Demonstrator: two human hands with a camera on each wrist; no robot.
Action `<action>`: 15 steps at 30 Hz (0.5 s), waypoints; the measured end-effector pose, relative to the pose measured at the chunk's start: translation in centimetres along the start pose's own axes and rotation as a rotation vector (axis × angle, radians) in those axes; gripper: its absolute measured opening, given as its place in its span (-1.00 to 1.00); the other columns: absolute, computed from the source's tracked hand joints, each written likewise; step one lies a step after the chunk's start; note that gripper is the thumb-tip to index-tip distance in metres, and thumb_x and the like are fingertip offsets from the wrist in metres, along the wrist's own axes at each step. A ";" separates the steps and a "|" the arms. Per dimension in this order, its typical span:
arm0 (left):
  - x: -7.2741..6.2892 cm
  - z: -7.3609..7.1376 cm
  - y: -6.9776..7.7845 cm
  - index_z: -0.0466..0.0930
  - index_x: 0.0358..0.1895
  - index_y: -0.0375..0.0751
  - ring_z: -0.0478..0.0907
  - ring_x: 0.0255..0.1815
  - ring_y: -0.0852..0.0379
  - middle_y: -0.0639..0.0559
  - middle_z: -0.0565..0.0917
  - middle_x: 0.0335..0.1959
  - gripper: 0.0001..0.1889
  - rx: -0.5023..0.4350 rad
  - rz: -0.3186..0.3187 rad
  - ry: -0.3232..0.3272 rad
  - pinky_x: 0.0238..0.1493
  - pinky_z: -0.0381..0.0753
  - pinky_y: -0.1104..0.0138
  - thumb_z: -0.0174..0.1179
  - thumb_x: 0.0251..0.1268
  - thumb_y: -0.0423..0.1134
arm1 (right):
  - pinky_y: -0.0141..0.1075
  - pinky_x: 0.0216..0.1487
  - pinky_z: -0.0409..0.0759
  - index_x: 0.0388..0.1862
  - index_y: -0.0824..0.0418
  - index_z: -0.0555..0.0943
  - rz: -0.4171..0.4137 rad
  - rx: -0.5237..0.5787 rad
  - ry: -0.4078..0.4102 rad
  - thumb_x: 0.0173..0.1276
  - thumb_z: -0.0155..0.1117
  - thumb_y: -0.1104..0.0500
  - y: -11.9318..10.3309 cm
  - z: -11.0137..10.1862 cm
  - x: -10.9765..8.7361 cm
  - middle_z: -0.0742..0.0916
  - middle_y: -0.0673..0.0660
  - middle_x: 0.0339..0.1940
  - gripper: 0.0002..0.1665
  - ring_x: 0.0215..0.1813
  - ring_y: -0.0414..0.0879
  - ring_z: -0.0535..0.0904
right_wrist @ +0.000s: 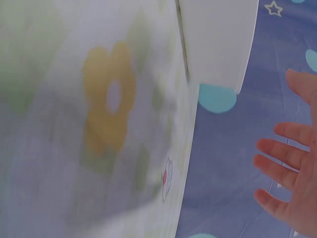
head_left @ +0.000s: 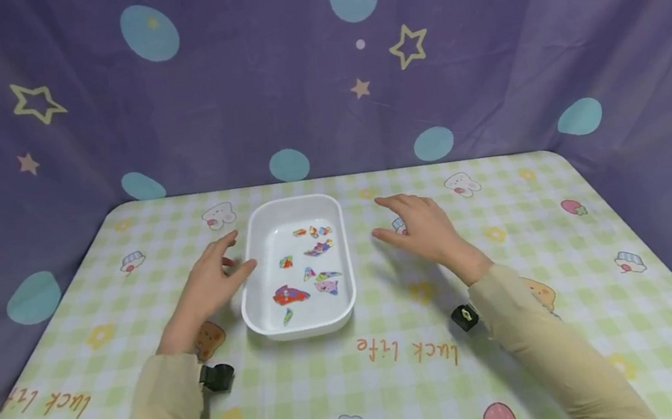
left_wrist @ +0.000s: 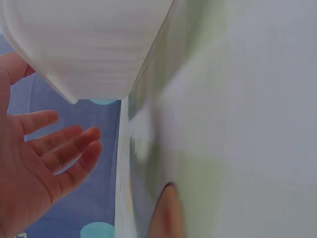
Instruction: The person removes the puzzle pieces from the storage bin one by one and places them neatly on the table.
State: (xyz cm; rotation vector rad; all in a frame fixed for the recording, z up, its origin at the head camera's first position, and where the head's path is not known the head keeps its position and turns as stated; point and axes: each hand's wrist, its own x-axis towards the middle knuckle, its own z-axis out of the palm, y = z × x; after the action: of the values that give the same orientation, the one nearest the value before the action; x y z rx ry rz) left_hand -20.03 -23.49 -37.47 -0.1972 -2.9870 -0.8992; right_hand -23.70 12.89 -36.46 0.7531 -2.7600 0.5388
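Observation:
A white rectangular plastic tray (head_left: pixel 302 324) sits on the table, left of centre. Several small colourful flat cutouts, like stickers, lie spread over its bottom, among them a red one (head_left: pixel 290 294), a pink one (head_left: pixel 327 287) and a purple-blue one (head_left: pixel 319 248). My left hand (head_left: pixel 210 280) is at the tray's left side, fingers spread and relaxed, the thumb right at the rim. To the right of the tray my right hand (head_left: pixel 420 227) hovers over the cloth, fingers loosely extended and apart from the tray. Neither hand holds anything.
A green-and-white checked tablecloth (head_left: pixel 417 400) with printed cartoon figures covers the table. Behind it and at both sides hangs a purple curtain (head_left: pixel 279 88) with stars and blue ovals. Black wrist straps (head_left: pixel 218 378) show below the sleeves.

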 end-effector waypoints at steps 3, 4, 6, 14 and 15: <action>0.0 0.3 -0.1 -0.01 0.42 -0.07 0.44 -0.01 -0.09 -0.20 0.29 0.27 -0.21 -0.048 -0.007 0.015 -0.08 0.51 0.07 -0.01 0.21 0.22 | -0.01 0.21 0.29 0.27 0.08 0.37 -0.023 0.015 0.008 0.25 0.04 -0.28 -0.8 0.3 0.4 0.55 0.11 0.17 -0.28 0.19 0.04 0.43; 0.0 0.4 -0.2 0.00 0.42 -0.07 0.44 -0.02 -0.08 -0.20 0.30 0.27 -0.22 -0.060 -0.008 0.018 -0.08 0.51 0.08 0.00 0.22 0.20 | -0.01 0.21 0.29 0.26 0.09 0.38 -0.029 0.019 0.008 0.25 0.05 -0.27 -1.1 0.4 0.5 0.56 0.10 0.16 -0.30 0.18 0.03 0.44; 0.0 0.5 -0.2 0.00 0.42 -0.08 0.44 -0.03 -0.08 -0.21 0.31 0.25 -0.25 -0.077 -0.007 0.024 -0.09 0.51 0.08 0.01 0.24 0.15 | -0.02 0.21 0.30 0.24 0.09 0.41 -0.045 0.021 0.003 0.25 0.06 -0.25 -1.7 0.7 0.8 0.57 0.10 0.14 -0.32 0.17 0.02 0.45; 0.3 1.1 -0.2 0.02 0.41 -0.12 0.44 -0.02 -0.11 -0.23 0.34 0.25 -0.34 -0.180 -0.026 0.016 -0.12 0.51 0.11 0.02 0.30 -0.08 | -0.05 0.21 0.31 0.17 0.06 0.47 -0.093 0.074 -0.048 0.25 0.13 -0.16 -4.5 1.6 1.8 0.59 0.07 0.11 -0.43 0.17 -0.03 0.45; 0.4 1.2 -0.2 0.02 0.41 -0.12 0.43 -0.01 -0.11 -0.23 0.34 0.25 -0.35 -0.196 -0.030 0.016 -0.12 0.51 0.12 0.02 0.30 -0.09 | -0.05 0.21 0.31 0.17 0.06 0.48 -0.101 0.073 -0.058 0.24 0.13 -0.15 -4.9 1.7 1.9 0.59 0.06 0.11 -0.44 0.17 -0.03 0.45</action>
State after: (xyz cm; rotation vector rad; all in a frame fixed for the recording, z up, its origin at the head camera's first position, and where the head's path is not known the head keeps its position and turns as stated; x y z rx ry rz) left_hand -20.42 -22.95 -38.53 -0.1468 -2.8923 -1.1918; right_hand -22.94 7.48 -35.98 0.9333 -2.7496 0.6090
